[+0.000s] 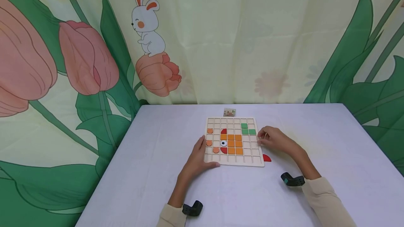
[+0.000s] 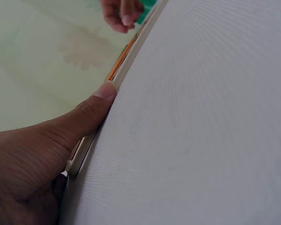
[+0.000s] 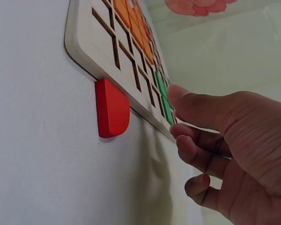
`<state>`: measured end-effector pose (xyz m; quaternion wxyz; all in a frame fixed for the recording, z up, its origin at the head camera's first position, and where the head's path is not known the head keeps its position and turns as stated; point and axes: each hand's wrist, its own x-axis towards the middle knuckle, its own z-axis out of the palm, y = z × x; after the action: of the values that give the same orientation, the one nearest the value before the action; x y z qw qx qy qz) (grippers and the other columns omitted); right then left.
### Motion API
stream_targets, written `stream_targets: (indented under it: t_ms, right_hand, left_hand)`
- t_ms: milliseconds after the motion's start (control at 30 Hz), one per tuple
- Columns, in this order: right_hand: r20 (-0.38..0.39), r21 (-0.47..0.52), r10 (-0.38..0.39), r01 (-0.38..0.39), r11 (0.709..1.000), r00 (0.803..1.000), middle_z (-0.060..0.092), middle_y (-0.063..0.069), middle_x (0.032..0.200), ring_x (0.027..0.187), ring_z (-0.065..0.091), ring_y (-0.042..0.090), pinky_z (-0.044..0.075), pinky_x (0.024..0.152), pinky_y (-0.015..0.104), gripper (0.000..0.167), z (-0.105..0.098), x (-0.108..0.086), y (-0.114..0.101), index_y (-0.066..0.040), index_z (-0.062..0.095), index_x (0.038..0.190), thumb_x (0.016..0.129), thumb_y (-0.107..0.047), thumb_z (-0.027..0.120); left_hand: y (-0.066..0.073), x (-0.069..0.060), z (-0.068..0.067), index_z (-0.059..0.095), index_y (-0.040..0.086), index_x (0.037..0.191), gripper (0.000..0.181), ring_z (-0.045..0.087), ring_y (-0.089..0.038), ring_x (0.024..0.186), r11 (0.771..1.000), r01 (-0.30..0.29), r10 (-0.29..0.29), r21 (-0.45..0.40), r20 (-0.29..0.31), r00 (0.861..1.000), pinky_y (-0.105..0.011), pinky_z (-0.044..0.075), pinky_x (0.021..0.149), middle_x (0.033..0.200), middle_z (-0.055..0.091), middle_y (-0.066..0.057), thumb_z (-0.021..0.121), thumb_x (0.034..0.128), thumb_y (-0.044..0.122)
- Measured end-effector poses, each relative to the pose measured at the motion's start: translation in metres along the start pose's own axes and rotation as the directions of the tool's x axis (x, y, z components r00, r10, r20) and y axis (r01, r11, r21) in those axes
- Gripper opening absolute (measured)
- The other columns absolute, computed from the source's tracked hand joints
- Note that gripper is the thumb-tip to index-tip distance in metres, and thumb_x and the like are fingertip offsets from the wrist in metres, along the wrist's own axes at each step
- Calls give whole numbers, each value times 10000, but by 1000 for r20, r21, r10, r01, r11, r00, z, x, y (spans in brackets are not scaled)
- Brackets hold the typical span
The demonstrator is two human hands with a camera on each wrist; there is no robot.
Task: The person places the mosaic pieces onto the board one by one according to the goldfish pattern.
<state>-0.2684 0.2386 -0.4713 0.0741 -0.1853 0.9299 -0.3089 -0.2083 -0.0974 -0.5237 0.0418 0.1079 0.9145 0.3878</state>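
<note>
A pale wooden grid board (image 1: 233,162) lies on the table, holding orange squares (image 1: 235,145), green squares (image 1: 244,131), red pieces, round light-orange pieces and an eye piece (image 1: 223,143). My left hand (image 1: 198,158) grips the board's near left corner, fingers along the left side and thumb on the near edge. Beside the right edge is my right hand (image 1: 277,140), its fingers loosely bent near the green squares in the right wrist view; I see nothing held in it. A red rounded piece (image 3: 113,108) rests on the table by the board's near right side.
Behind the board lies a small patterned card (image 1: 229,112). White cloth covers the table (image 1: 151,157), and a printed curtain (image 1: 240,45) hangs along its far edge. Each wrist carries a black camera mount (image 1: 193,208).
</note>
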Motion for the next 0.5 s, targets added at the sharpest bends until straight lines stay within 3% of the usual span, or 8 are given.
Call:
stream_targets:
  t_ms: [300,500]
  right_hand:
    - [110,77,-27,18,997,994,548,-5,786,749,510,165,469,635,228,267,-2,-24,6,-35,610,952,830,-191,789]
    - [174,113,-27,7,994,984,543,13,819,789,506,187,474,670,230,354,0,-35,11,-44,602,946,745,-185,857]
  left_hand:
    - [2,3,-2,114,120,1579,1238,153,-223,1474,1000,9,-9,3,0,1000,-404,293,1141,1628,120,-44,862,675,513]
    - [2,1,-1,133,118,1579,1217,180,-227,1460,1000,3,-3,-7,2,1000,-413,324,1124,1621,139,-40,864,682,495]
